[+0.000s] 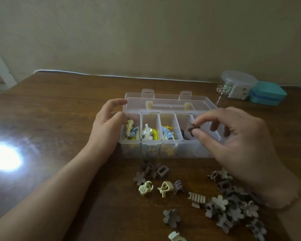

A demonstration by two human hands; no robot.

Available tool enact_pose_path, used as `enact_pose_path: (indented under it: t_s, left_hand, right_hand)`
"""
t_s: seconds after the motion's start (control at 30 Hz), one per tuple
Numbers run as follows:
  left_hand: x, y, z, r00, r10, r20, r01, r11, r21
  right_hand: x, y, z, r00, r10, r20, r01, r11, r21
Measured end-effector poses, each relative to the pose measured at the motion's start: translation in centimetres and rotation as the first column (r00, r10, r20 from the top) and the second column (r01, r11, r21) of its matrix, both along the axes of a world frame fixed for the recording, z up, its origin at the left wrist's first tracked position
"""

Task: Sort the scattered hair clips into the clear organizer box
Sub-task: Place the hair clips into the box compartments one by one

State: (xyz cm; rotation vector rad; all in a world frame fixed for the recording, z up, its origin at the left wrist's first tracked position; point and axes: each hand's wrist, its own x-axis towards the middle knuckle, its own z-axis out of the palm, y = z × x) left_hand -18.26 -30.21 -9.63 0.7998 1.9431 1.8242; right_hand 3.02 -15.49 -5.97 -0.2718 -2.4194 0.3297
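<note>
The clear organizer box (165, 145) sits open on the wooden table (59, 105), its lid laid back behind; its first three compartments from the left hold yellow, white and blue clips, the fourth dark ones. The right hand (236, 141) pinches a dark brown clip (192, 130) between thumb and forefinger over the fourth compartment. The left hand (106, 127) rests against the box's left end, fingers loosely curved. Scattered hair clips (221, 204), beige and brown, lie just in front. A lidded jar (237, 84) and teal case (267, 93) stand far right.

Domestic room: a dark wooden tabletop (59, 105) set against a plain painted wall (146, 32), with a lidded jar of trinkets (237, 85) and a teal case (267, 93) far right.
</note>
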Motion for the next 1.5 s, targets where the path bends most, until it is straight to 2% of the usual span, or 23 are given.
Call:
enact_pose_path:
  t_s: [0.07, 0.13, 0.27, 0.33, 0.4, 0.47, 0.57, 0.7, 0.8, 0.9, 1.0, 1.03, 1.1, 1.17, 1.27, 1.33, 1.4, 1.5]
  left_hand:
    - [-0.1, 0.0, -0.1, 1.0, 0.001, -0.008, -0.001, 1.0, -0.009]
    - [-0.1, -0.1, -0.1, 1.0, 0.007, -0.005, -0.007, 1.0, -0.012]
    - [-0.1, -0.1, -0.1, 1.0, 0.014, -0.02, -0.014, 1.0, -0.009]
    - [-0.1, -0.1, -0.1, 1.0, 0.008, -0.013, -0.009, 1.0, -0.015]
    - [0.0, -0.1, -0.1, 1.0, 0.003, 0.001, -0.003, 1.0, -0.019]
    - [-0.1, -0.1, -0.1, 1.0, 0.0, 0.008, 0.0, 1.0, -0.019]
    - [-0.1, 0.0, -0.2, 1.0, 0.004, -0.004, -0.004, 1.0, -0.015]
    - [-0.1, 0.0, -0.1, 1.0, 0.006, 0.003, -0.006, 1.0, -0.01]
    - [0.0, 0.0, 0.0, 1.0, 0.004, 0.011, -0.004, 1.0, -0.013]
    - [-0.1, 0.0, -0.1, 1.0, 0.004, 0.004, -0.004, 1.0, -0.006]
    - [-0.2, 0.0, -0.2, 1.0, 0.004, 0.005, -0.004, 1.0, -0.002]
    - [-0.1, 0.0, -0.2, 1.0, 0.0, 0.005, 0.0, 1.0, 0.0]
    - [-0.1, 0.1, -0.2, 1.0, -0.005, 0.002, 0.005, 1.0, 0.004]
    - [-0.1, 0.0, -0.2, 1.0, 0.001, -0.008, -0.001, 1.0, 0.007]
    - [-0.1, 0.0, -0.3, 1.0, 0.006, -0.002, -0.006, 1.0, -0.003]
    - [-0.2, 0.0, -0.3, 1.0, 0.001, 0.017, -0.001, 1.0, -0.007]
    - [-0.2, 0.0, -0.3, 1.0, -0.003, 0.022, 0.004, 1.0, -0.009]
    - [-0.1, 0.0, -0.2, 1.0, 0.001, 0.012, -0.001, 1.0, -0.011]
  right_hand:
    - [-0.4, 0.4, -0.6, 0.996, -0.055, 0.074, 0.056, 0.998, -0.013]
    - [-0.6, 0.4, -1.1, 0.993, -0.014, 0.118, 0.017, 1.0, -0.017]
    - [-0.6, -0.3, -0.8, 1.0, 0.018, 0.017, -0.02, 0.994, 0.105]
    - [-0.6, -1.1, -0.5, 0.989, 0.143, -0.026, -0.139, 0.984, 0.11]
    - [-0.7, -2.1, -0.7, 0.953, 0.297, 0.055, -0.301, 0.949, 0.091]
    - [-1.0, -2.6, -1.2, 0.91, 0.349, 0.225, -0.374, 0.924, 0.081]
    - [-1.7, -2.6, -1.8, 0.859, 0.294, 0.419, -0.357, 0.931, 0.079]
    - [-2.0, -2.5, -2.0, 0.822, 0.302, 0.483, -0.356, 0.934, 0.022]
    - [-1.7, -2.3, -1.5, 0.851, 0.276, 0.448, -0.326, 0.945, 0.037]
    - [-0.7, -1.9, 0.1, 0.92, 0.31, 0.242, -0.302, 0.951, -0.069]
    - [0.2, -0.9, 1.2, 0.982, 0.183, 0.038, -0.178, 0.979, -0.103]
    - [0.3, -0.4, 1.2, 0.994, 0.108, 0.018, -0.106, 0.991, -0.084]
    - [0.1, 0.2, 0.8, 0.996, -0.027, 0.087, 0.025, 0.999, 0.024]
    - [-0.1, 0.6, 0.2, 0.983, -0.084, 0.162, 0.065, 0.991, 0.119]
    - [-0.1, 0.3, 0.4, 0.997, -0.041, 0.058, 0.037, 0.996, 0.079]
    - [-0.2, -0.3, 0.5, 0.998, 0.051, -0.034, -0.05, 0.998, 0.037]
    - [-0.6, -1.5, 0.3, 0.985, 0.173, 0.02, -0.174, 0.983, 0.051]
    - [-1.1, -3.2, -0.5, 0.928, 0.283, 0.241, -0.314, 0.945, 0.097]
